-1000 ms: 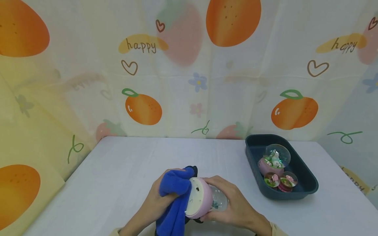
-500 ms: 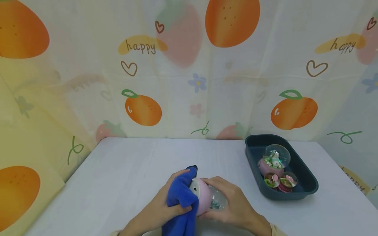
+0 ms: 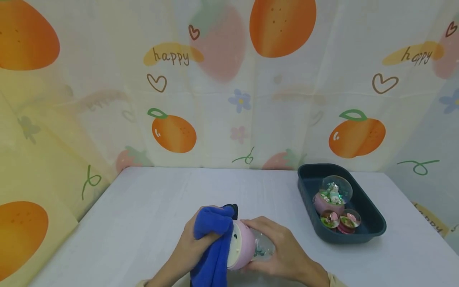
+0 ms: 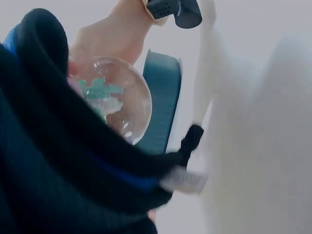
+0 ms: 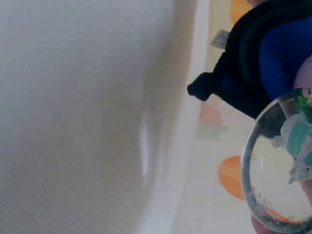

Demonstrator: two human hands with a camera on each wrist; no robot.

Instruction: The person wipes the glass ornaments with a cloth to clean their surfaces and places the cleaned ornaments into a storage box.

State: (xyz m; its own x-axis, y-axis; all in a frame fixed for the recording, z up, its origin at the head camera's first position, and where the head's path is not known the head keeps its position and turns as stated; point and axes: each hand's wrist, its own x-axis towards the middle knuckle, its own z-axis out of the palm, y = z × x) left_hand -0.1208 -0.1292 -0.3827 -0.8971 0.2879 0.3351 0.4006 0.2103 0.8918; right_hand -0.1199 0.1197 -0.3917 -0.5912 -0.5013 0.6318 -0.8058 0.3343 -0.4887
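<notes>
Near the front of the table, my right hand (image 3: 287, 251) grips a snow globe (image 3: 243, 245) lying on its side, its pink base pointing left. Small white and teal figures show inside its clear dome (image 5: 280, 170) in the right wrist view. My left hand (image 3: 191, 243) holds a bunched blue cloth (image 3: 214, 239) with black edging, thumb over the front of it. The cloth lies right at the pale underside of the base. In the left wrist view the dark side of the cloth (image 4: 73, 141) hides the base and most of the left hand.
At the right of the white table (image 3: 161, 199) stands a dark teal tray (image 3: 305, 187). Inside it are a larger snow globe (image 3: 331, 195) with a pink base and two small globes (image 3: 349, 220). A fruit-printed cloth (image 3: 215, 119) hangs behind the table.
The left hand and cloth moved right over the base's underside, then back left, baring part of it again. The right hand and snow globe shifted only slightly.
</notes>
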